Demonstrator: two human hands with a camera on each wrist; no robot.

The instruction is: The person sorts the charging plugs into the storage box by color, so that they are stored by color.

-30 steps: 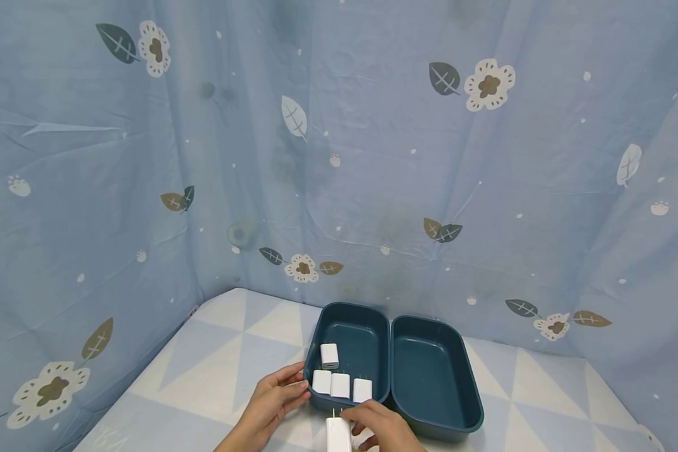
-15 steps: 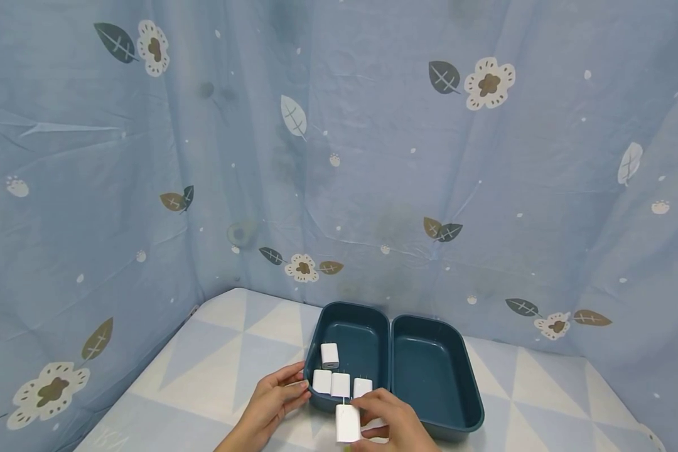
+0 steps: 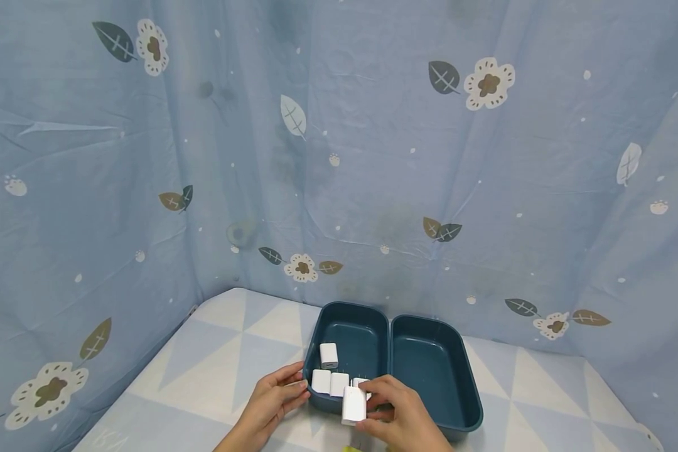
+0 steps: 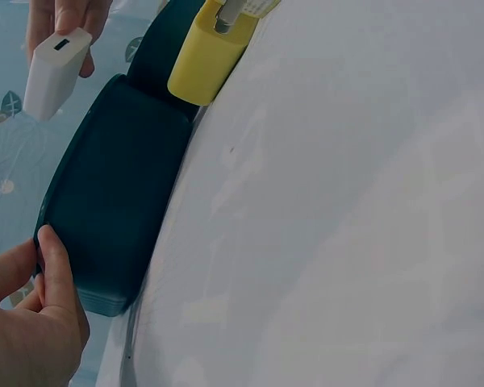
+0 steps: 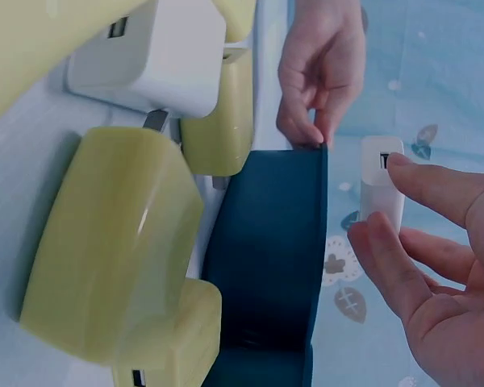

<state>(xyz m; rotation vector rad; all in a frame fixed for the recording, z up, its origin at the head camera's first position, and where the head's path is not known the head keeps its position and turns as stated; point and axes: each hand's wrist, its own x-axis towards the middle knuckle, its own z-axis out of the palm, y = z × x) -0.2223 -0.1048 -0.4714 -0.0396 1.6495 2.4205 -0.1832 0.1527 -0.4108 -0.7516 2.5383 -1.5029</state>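
My right hand (image 3: pixel 403 414) pinches a white USB charger (image 3: pixel 354 405) between thumb and fingers, above the near wall of the left dark teal bin (image 3: pixel 354 306). The charger's USB port faces the right wrist camera. At the same bin's left near corner, my left hand (image 3: pixel 274 402) pinches the rim, thumb and fingers on either side of the wall (image 4: pixel 117 193). Inside that bin are several white chargers: one white charger (image 3: pixel 329 355) farther back, and a row along the near wall, its rightmost partly hidden by the held charger and right hand.
A second teal bin (image 3: pixel 437 358) adjoins on the right, with nothing visible inside. Several yellow chargers (image 5: pixel 113 250) and a white charger (image 5: pixel 153 60) lie in front of the bins. A patterned blue curtain (image 3: pixel 367 157) hangs behind the table (image 3: pixel 203 376).
My right hand has raised the white charger and carried it forward and slightly right, from the table's near edge to above the left bin's near wall. The left hand stays on the rim.
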